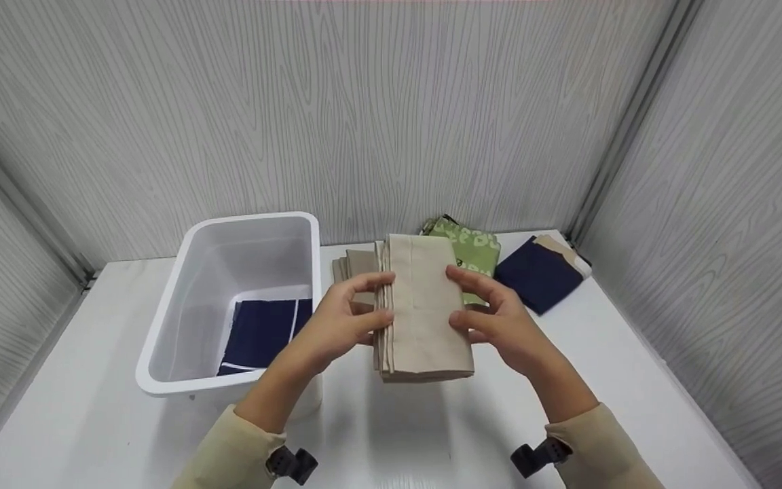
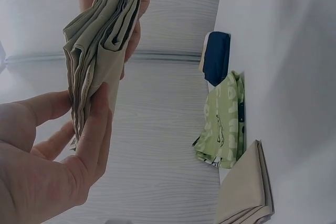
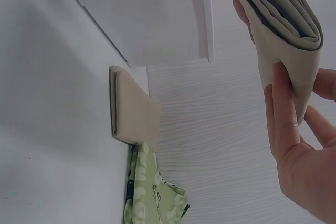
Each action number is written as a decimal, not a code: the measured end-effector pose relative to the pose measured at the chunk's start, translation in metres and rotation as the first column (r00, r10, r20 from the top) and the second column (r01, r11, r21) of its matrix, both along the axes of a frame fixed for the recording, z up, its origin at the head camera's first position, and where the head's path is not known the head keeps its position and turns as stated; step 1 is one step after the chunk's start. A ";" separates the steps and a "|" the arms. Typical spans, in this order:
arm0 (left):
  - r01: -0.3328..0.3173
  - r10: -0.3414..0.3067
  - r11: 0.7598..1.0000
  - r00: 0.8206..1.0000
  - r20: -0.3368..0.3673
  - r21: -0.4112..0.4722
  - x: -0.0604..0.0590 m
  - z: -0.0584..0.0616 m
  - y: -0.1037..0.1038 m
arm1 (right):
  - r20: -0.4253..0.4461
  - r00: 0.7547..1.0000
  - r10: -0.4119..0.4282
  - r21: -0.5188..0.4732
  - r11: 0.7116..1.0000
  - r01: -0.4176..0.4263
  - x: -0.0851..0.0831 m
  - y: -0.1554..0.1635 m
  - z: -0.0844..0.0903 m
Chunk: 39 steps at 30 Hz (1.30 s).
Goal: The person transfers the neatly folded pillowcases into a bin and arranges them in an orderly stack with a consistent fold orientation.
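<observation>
The beige cloth [image 1: 425, 309] is held above the table [image 1: 635, 421], folded, with loose layers along its left edge and a smooth fold along its right. The likeliest fault is fanning: if the left hand [image 1: 347, 316] catches only some layers, the rest may slip and the fold open. A second fault may come from uneven release, since one hand letting go first would probably let its side sag. If carried low to the left, the cloth could catch the rim of the bin [image 1: 163, 385]; if pushed far, it could disturb the flat beige cloth [image 1: 360, 263] or the green cloth [image 1: 479, 251].

The held cloth lies between the hands, right of the bin. The left hand pinches its left edge, the right hand [image 1: 499, 316] its right edge, both narrow on it. A navy cloth [image 1: 255, 333] lies inside the bin; a navy bundle [image 1: 540, 275] lies at far right, well apart from the hands
</observation>
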<state>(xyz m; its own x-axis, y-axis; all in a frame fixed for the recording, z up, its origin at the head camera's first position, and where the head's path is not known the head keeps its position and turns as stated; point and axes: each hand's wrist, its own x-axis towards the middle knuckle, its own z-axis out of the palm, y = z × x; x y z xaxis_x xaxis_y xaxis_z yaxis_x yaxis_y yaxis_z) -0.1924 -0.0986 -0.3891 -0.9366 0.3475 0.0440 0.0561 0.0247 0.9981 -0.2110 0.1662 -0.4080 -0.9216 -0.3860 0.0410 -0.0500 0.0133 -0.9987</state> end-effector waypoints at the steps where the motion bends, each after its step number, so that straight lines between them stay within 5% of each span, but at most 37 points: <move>1: 0.003 -0.003 1.000 1.000 -0.003 0.000 0.000 0.000 -0.001 | -0.002 1.000 0.003 0.002 1.000 -0.003 0.000 -0.001 0.001; 39: 0.016 -0.016 1.000 1.000 -0.022 0.012 0.004 0.019 -0.039 | -0.017 0.998 0.067 -0.007 0.998 -0.067 -0.004 -0.034 0.021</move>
<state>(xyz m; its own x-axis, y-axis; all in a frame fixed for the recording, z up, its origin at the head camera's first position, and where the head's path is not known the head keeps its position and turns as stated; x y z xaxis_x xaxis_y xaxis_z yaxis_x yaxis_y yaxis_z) -0.1880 -0.1380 -0.3701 -0.9297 0.3618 0.0688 0.0782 0.0115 0.9969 -0.2150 0.1323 -0.3871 -0.8928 -0.4466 0.0594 -0.0674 0.0022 -0.9977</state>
